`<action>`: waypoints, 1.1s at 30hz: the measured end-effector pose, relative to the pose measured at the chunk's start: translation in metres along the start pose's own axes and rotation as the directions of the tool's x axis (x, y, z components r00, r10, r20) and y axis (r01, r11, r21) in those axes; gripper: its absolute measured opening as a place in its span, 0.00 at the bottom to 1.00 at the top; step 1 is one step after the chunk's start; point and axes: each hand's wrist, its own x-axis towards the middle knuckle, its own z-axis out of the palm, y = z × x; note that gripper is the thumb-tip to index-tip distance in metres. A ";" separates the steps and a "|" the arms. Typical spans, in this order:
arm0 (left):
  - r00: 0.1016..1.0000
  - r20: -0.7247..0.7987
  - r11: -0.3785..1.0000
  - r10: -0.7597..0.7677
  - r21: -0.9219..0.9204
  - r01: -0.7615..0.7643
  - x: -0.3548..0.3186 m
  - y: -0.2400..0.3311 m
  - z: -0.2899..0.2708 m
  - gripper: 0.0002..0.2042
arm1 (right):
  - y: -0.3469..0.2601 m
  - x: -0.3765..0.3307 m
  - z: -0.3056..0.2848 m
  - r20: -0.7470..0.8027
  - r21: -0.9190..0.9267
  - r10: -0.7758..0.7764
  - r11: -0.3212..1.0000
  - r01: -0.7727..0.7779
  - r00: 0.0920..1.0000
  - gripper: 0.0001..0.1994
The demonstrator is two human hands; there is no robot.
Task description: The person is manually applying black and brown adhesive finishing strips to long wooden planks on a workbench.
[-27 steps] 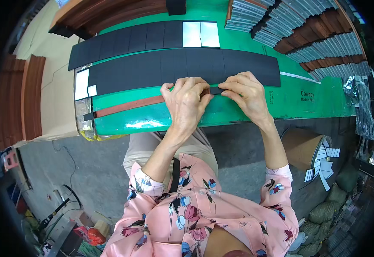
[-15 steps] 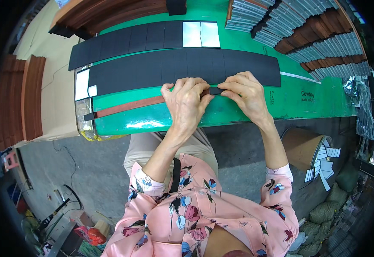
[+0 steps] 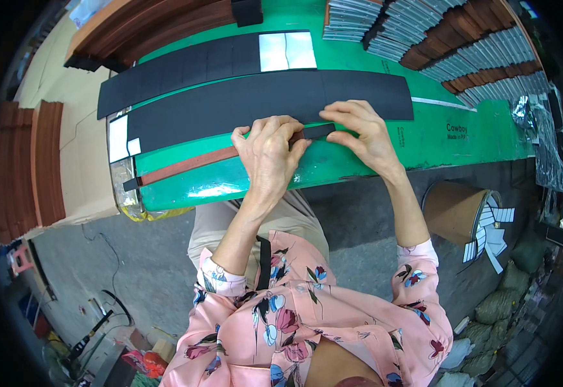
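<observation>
Thin flat reddish-brown strip (image 3: 188, 166), ctr-left to ctr of frame, on glossy green surface (image 3: 352, 158). L hand (image 3: 265, 151) pinches it nr R end; R hand (image 3: 362, 135) grip open, thumb & fingers apart by black rectangular end piece (image 3: 320, 131), contact unclear. Step looks like seating that piece; next move prob. calls for firm pinch there. Long black flat panel (image 3: 230, 103) just above.

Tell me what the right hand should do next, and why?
Maybe lift the right hand clear: its thumb and fingers stand apart near the black end piece, the left hand grips the brown strip, and the strip's other end has black too.
</observation>
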 end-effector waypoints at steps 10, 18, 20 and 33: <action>0.997 0.073 0.999 -0.038 0.009 0.037 0.003 0.004 -0.003 0.08 | 0.001 -0.024 0.009 -0.136 0.112 0.149 0.985 -0.134 0.979 0.15; 0.998 0.046 0.999 -0.045 -0.004 0.045 0.003 0.005 0.000 0.06 | 0.003 -0.027 0.024 -0.245 0.111 0.135 0.988 -0.111 0.960 0.14; 0.998 0.053 0.999 -0.040 -0.001 0.040 0.004 0.005 0.001 0.07 | 0.006 -0.029 0.027 -0.229 0.128 0.121 0.987 -0.094 0.966 0.13; 0.969 -0.037 0.965 0.243 0.115 -0.237 -0.015 -0.005 -0.009 0.15 | -0.010 -0.031 0.024 -0.293 0.004 0.074 0.997 -0.077 0.953 0.16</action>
